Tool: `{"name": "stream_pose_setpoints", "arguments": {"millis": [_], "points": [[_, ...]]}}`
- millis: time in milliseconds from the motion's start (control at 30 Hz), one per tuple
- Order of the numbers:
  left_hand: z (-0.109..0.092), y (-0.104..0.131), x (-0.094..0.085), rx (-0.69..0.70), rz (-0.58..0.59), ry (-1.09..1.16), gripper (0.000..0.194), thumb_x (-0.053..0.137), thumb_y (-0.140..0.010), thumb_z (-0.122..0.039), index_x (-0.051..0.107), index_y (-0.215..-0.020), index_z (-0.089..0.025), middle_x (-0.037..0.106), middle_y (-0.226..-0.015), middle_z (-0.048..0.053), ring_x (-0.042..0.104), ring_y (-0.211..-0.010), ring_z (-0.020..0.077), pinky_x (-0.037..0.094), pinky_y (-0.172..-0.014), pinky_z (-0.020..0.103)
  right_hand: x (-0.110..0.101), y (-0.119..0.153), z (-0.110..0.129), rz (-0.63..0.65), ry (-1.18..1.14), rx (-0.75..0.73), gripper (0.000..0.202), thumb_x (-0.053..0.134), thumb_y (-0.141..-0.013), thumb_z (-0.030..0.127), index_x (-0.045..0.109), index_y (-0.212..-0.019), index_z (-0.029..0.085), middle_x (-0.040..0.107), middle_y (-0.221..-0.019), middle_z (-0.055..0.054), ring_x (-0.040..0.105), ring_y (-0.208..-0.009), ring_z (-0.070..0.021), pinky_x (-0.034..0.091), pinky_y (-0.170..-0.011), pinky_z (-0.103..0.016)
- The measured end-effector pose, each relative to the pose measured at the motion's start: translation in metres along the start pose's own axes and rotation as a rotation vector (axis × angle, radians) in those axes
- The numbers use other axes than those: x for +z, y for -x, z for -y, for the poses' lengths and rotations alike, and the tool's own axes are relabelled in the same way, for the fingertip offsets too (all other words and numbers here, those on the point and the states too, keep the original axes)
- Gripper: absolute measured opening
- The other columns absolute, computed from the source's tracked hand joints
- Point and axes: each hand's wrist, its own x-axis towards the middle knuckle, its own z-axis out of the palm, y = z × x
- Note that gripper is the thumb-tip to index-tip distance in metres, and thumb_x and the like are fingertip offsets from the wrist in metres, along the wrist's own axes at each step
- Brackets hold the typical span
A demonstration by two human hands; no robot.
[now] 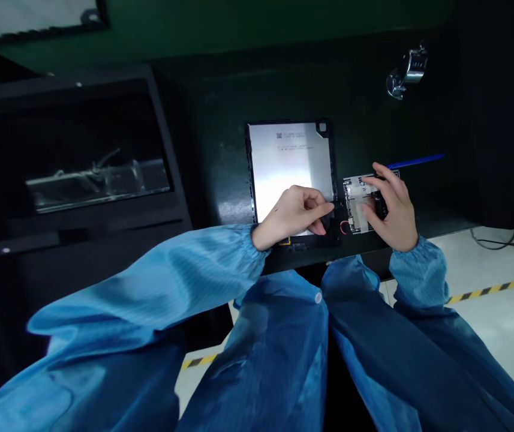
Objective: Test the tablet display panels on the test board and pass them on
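A display panel [291, 162] with a silvery back and black frame lies flat on the dark bench. My left hand [299, 211] reaches over its lower right part, thumb and forefinger pinched at the panel's right edge. Whatever is between those fingertips is too small and dark to make out. Beside the panel on the right is a circuit board [358, 207] with pale tape across it and a short red wire [343, 227] at its left side. Over the board rests my right hand [395, 210], thumb and fingers apart, covering its right part.
Behind the board lies a thin blue stick-like tool [416, 161]. A metal tally counter [415, 66] stands at the back right. On the left is a large black case [68, 156] with a dark window. A cable [495, 245] hangs past the bench's right front edge.
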Motion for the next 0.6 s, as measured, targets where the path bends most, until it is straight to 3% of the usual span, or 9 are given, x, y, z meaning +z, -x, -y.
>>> {"name": "stream_pose_setpoints", "arguments": {"millis": [600], "points": [[0.0001, 0.0023, 0.0037, 0.020, 0.001, -0.045, 0.031, 0.076, -0.083, -0.032, 0.058, -0.064, -0.016, 0.067, -0.050, 0.002, 0.065, -0.045, 0.0094, 0.050, -0.048, 0.014, 0.0014, -0.0002, 0.0005, 0.017, -0.001, 0.006, 0.039, 0.050, -0.095, 0.037, 0.053, -0.132, 0.027, 0.044, -0.154, -0.009, 0.048, -0.137, -0.0325, 0.042, -0.114, -0.055]]}}
